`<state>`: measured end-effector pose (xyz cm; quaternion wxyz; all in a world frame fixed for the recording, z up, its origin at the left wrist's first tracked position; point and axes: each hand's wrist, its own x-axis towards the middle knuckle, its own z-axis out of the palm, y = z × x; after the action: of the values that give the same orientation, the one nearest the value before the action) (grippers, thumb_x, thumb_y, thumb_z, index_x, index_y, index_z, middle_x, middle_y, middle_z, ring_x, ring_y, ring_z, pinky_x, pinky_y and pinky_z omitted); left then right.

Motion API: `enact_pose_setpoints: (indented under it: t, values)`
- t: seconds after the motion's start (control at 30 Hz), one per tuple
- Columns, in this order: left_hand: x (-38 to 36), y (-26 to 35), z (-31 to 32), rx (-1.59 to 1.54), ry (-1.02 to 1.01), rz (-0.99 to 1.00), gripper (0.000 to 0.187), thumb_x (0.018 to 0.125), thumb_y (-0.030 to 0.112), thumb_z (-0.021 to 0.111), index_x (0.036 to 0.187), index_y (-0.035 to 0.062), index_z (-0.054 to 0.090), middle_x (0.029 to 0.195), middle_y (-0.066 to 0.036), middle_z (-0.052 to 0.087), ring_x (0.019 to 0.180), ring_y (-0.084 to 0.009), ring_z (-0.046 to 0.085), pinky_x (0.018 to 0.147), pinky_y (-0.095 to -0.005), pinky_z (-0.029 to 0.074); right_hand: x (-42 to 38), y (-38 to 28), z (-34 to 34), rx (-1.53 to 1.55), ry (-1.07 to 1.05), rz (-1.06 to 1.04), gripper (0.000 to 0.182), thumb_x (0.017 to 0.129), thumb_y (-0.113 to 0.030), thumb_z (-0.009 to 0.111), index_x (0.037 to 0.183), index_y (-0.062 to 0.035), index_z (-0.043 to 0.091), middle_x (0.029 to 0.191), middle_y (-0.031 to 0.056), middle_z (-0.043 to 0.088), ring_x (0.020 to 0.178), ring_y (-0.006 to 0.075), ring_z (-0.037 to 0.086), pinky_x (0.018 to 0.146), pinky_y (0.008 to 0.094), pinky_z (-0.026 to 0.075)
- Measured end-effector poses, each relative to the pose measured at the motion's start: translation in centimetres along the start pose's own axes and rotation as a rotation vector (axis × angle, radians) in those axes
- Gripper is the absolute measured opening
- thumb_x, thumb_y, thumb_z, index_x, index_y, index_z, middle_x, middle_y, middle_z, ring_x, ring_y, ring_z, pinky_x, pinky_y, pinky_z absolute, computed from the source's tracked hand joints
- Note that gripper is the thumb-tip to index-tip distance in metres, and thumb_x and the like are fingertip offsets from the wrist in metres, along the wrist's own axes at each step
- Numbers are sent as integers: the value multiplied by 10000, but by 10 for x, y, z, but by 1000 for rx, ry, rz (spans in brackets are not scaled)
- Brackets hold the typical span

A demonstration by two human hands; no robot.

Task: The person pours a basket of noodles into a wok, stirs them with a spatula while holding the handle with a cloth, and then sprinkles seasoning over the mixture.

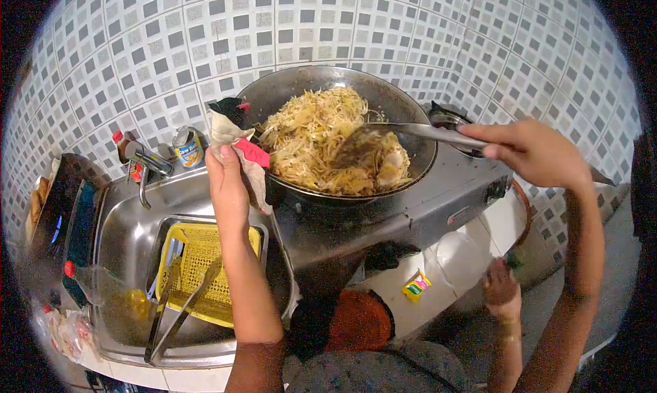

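A large dark wok (308, 77) on the stove holds a heap of pale, noodle-like strands (315, 129), with browner bits toward the right. My left hand (229, 194) is closed around a folded cloth (254, 181), cream with a pink patch, against the wok's left rim; whatever the cloth covers there is hidden. From the right, my right hand (530, 150) grips the end of a metal spatula (438, 133). Its blade lies down in the food, partly buried.
Left, a steel sink (123, 242) holds a yellow basket (212, 300) and tongs (185, 311). A can (188, 148) stands behind it by the faucet (144, 187). Another person's hand (503, 287) is at lower right, near a white round item (458, 259) and a yellow-green packet (415, 285).
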<state>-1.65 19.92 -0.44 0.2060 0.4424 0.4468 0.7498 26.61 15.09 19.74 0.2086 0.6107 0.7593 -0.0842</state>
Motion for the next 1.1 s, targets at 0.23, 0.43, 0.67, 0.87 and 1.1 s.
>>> enact_pose_setpoints:
  t: [0.23, 0.43, 0.67, 0.87, 1.1]
  values:
    - [1, -2, 0, -95, -17, -36, 402, 852, 348, 334, 1058, 5, 375, 1012, -99, 445, 934, -165, 394, 838, -263, 282, 27, -19, 26, -159, 361, -231, 376, 849, -283, 318, 1207, -167, 323, 468, 71, 353, 369, 183, 254, 370, 308, 250]
    - [2, -1, -2, 14, 0, -19, 380, 854, 325, 338, 1063, 10, 375, 1018, -112, 446, 930, -172, 400, 838, -269, 283, 8, -8, 28, -67, 609, -169, 339, 741, -156, 486, 1077, -110, 477, 733, 156, 555, 618, 311, 525, 562, 313, 402]
    - [3, -3, -2, 41, -23, 38, 347, 855, 292, 350, 1056, 12, 384, 993, -103, 459, 921, -166, 409, 820, -260, 299, 32, -22, 41, -292, 690, -28, 329, 736, -131, 472, 1058, -190, 500, 737, 148, 561, 659, 302, 539, 579, 362, 418]
    - [3, -7, 0, 7, -11, 35, 348, 855, 300, 349, 1056, 18, 388, 1004, -93, 457, 925, -158, 409, 823, -259, 297, 62, -53, 26, -307, 564, 56, 330, 779, -189, 420, 1108, -186, 440, 649, 138, 523, 577, 278, 493, 522, 379, 394]
    - [0, 2, -2, -54, -43, -24, 380, 854, 320, 350, 1089, 23, 376, 1032, -77, 449, 956, -141, 398, 847, -252, 280, 100, -9, 13, -84, 779, -208, 284, 763, -184, 464, 1043, -173, 509, 803, 148, 566, 727, 301, 541, 634, 378, 420]
